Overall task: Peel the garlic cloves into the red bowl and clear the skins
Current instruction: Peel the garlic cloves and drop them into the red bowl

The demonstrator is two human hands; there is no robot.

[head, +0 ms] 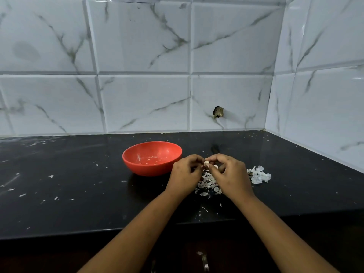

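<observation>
Head view. Pinching one garlic clove (206, 164) from both sides: left hand (185, 174) with thumb and forefinger curled onto it from the left, right hand (230, 173) likewise from the right. Neither hand released; both closed on the clove, other fingers tucked in loosely. Second pale bit (216, 166) against the right fingers, possibly another clove; too small to tell.

Clove held up off the counter, just right of the red bowl (151, 171), probably to keep the drop short once bare. Held directly above the skins (206, 185), likely for shedding peelings onto one heap. Judging by the pale surface, partly or nearly peeled; cannot confirm.

Inside the bowl, a few pale pieces at the bottom, small and blurred. Separate skin pile (259, 175) further right, apart from the first. Scattered flecks across the black counter (78, 184), so clearing not yet done. Behind, marbled white tiles (137, 99).
</observation>
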